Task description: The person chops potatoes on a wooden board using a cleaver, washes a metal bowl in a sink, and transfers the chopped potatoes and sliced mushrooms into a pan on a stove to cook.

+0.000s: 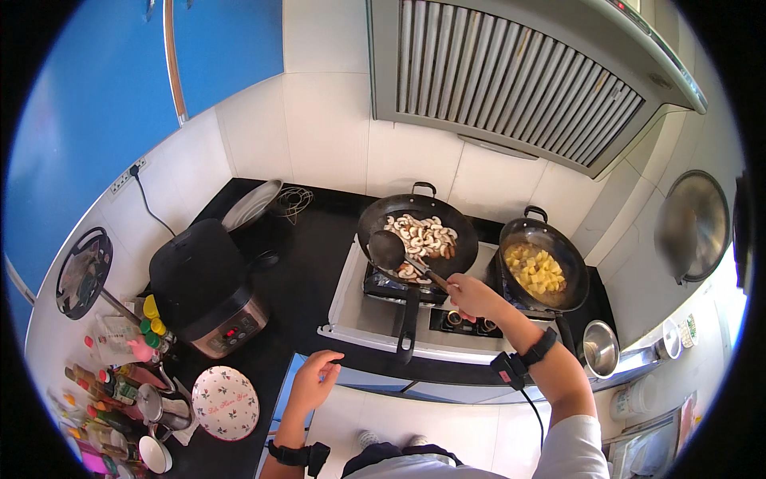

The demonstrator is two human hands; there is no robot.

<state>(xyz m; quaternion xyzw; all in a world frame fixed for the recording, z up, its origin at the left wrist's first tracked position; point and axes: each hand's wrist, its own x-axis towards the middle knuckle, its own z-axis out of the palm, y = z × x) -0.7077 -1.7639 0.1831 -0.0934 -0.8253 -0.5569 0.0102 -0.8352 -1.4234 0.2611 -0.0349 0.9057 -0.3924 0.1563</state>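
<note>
My right hand (471, 297) grips the handle of a dark metal ladle (387, 249), whose bowl is at the left side of a black wok. Sliced mushrooms (423, 238) and some browned pieces lie in that wok (464, 223) on the left burner. A second wok (575, 269) on the right burner holds diced yellow pieces, perhaps potato (532, 269), in some liquid. My left hand (317, 380) is raised near the counter's front edge, fingers curled and apart, with nothing held in it. The left wok's long handle (409, 326) points toward me, between my hands.
A rice cooker (206, 287) stands left of the stove (344, 299). Nearer me are a floral plate (225, 403), seasoning bottles (119, 386) and a white bowl (155, 454). A metal bowl (600, 349) sits at right. The range hood (514, 78) hangs above; a lid (254, 205) leans behind the cooker.
</note>
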